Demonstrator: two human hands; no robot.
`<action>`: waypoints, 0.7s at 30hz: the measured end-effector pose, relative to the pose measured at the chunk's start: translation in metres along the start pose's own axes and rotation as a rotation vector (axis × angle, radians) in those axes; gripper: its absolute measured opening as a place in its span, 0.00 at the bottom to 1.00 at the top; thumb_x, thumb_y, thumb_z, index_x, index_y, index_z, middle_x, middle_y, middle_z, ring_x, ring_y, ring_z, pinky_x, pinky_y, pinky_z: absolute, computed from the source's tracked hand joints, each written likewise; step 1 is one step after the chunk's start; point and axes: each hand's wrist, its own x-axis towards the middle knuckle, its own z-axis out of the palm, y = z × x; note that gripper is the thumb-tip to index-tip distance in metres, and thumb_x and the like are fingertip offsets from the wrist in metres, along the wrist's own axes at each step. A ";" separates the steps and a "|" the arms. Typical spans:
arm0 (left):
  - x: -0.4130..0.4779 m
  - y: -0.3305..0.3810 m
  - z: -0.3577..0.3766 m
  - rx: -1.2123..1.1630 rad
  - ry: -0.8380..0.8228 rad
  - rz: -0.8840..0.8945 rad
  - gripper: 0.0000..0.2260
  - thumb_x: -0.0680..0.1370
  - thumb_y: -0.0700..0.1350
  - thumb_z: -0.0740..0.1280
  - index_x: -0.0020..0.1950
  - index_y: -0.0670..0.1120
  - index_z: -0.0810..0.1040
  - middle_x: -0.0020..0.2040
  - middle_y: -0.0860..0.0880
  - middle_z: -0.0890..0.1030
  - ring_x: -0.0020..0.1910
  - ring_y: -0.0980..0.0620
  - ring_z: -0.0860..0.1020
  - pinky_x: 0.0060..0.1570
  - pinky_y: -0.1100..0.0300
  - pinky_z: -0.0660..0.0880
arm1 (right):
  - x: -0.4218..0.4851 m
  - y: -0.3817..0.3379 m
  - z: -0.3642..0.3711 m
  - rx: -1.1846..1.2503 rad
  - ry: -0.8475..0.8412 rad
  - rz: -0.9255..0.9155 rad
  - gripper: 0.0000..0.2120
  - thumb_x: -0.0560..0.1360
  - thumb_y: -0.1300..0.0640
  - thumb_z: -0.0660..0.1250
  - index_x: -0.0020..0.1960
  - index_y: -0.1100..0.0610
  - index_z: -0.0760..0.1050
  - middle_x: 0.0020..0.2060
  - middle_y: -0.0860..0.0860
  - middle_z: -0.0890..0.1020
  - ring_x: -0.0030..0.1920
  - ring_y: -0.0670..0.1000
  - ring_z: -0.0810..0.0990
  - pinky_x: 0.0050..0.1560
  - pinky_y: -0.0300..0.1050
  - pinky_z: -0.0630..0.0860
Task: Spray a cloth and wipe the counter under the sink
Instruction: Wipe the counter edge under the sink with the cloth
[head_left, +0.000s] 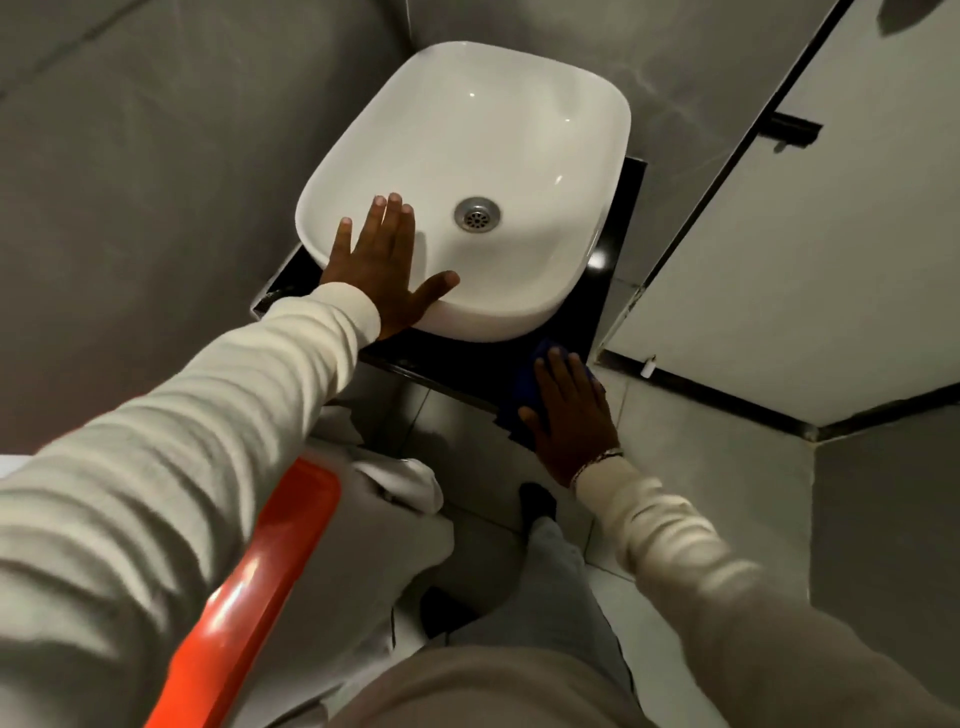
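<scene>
A white basin (509, 130) with a metal drain (477, 212) sits on a glossy black counter (457, 358) in the corner. My left hand (382, 270) lies flat with fingers spread on the basin's near-left rim, holding nothing. My right hand (569, 415) presses a dark blue cloth (522, 384) onto the counter's front right corner; most of the cloth is hidden under the palm. No spray bottle is in view.
Grey walls close in on the left and behind the basin. A white partition (810, 260) with a black bottom trim stands to the right. An orange plastic object (249, 587) and white fabric (400, 478) lie low on the left. Pale floor tiles (691, 447) below.
</scene>
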 end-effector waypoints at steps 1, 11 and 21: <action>0.000 0.000 0.000 -0.004 0.005 0.005 0.45 0.70 0.72 0.40 0.76 0.41 0.41 0.79 0.44 0.43 0.78 0.47 0.41 0.75 0.43 0.44 | 0.004 0.007 -0.002 -0.003 0.009 -0.009 0.32 0.76 0.41 0.46 0.75 0.57 0.55 0.76 0.57 0.57 0.76 0.59 0.52 0.74 0.61 0.55; -0.009 -0.001 0.001 -0.034 -0.003 -0.068 0.43 0.72 0.70 0.43 0.76 0.41 0.42 0.79 0.44 0.45 0.78 0.46 0.42 0.76 0.43 0.43 | -0.004 -0.063 0.018 -0.075 0.007 0.109 0.33 0.79 0.50 0.56 0.76 0.56 0.41 0.77 0.56 0.44 0.76 0.58 0.40 0.72 0.58 0.35; -0.071 0.067 0.042 -0.488 0.330 -0.266 0.39 0.73 0.63 0.50 0.76 0.41 0.44 0.78 0.41 0.44 0.77 0.44 0.41 0.74 0.44 0.44 | 0.007 -0.019 -0.065 0.479 0.029 -0.242 0.22 0.75 0.46 0.59 0.62 0.59 0.75 0.60 0.58 0.79 0.64 0.54 0.74 0.66 0.52 0.70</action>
